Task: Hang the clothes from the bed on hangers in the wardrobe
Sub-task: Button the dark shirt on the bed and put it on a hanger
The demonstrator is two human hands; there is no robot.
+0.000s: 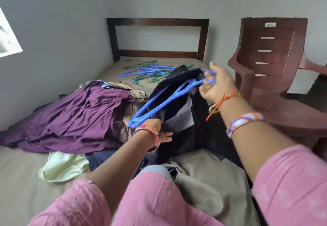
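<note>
Here I see the bed (26,181) piled with clothes — a purple dress (74,117) on the left, spare hangers (150,73) by the headboard (157,38), a brown chair (276,69) on the right. My right hand (219,84) grips the blue hanger (169,98) by its hook end. My left hand (159,130) holds the dark garment (178,119) — I think by its edge, fingers partly hidden.

Bare mattress (19,181) lies open at lower left. Purple garment (76,117) and loose hangers (150,74) crowd the middle; a chair (276,57) blocks the right.
</note>
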